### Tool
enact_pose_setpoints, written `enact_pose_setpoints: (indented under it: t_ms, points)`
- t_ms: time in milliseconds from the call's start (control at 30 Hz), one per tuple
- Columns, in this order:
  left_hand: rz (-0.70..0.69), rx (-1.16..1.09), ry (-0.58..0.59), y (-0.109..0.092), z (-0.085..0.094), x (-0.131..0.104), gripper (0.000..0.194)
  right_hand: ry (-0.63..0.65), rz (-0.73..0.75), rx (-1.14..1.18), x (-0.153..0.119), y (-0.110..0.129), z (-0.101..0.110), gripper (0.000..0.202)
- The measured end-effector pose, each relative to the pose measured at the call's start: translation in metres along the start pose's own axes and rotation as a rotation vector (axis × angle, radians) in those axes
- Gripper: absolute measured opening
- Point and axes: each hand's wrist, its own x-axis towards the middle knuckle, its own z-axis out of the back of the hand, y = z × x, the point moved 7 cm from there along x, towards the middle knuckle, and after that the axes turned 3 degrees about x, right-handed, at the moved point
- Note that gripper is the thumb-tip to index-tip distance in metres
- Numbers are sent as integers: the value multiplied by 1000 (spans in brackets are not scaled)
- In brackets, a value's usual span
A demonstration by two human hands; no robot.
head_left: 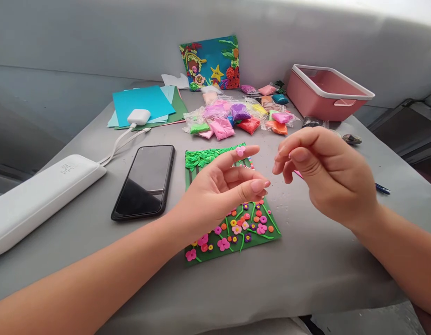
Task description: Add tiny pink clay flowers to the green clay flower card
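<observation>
My left hand (232,184) is raised over a green clay picture (232,242), index finger stretched out. A small pink clay flower (240,150) rests on that fingertip, while the thumb closes toward the other fingers. To its right, my right hand (327,174) hovers with thumb and index finger pinched together; whatever may be between them is hidden. The picture below carries pink, orange, yellow and purple clay flowers, green stems and a leafy green top. My left hand covers its middle. A bit of a thin pink item (298,174) shows behind my right hand.
A black phone (144,181) and a white power bank (48,200) with a cable lie left. Behind are coloured sheets (142,104), a white case (138,116), bagged clay (222,128), an underwater clay picture (212,63) and a pink bin (320,95). A dark blue pen-like tip (382,188) lies right.
</observation>
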Motion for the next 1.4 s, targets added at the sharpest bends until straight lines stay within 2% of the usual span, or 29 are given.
enact_pose_setpoints:
  t_ms: [233,367,633,767,967,1133,1267,1400]
  points:
    - [-40,39,-95,0,10,2,49,180,-189,429,3,-7,-17,30]
    - [-67,41,-94,1,13,3,38,280,-168,456,2,-3,-21,43]
    - [-84,25,-68,-2,9,3,40,323,-106,467,1,3,-18,13]
    - [-76,40,-39,-2,7,4,41,310,-116,440,1,3,-18,9]
    - [-70,78,-50,-2,8,4,48,209,-103,453,4,-3,-13,28]
    - [-31,78,-1,0,2,1,54,152,-117,400,6,-3,-8,6]
    - [-67,89,4,-1,1,1,41,161,-114,392,5,-1,-9,19]
    - [-108,80,-8,-2,3,2,25,130,-136,366,5,-3,-7,5]
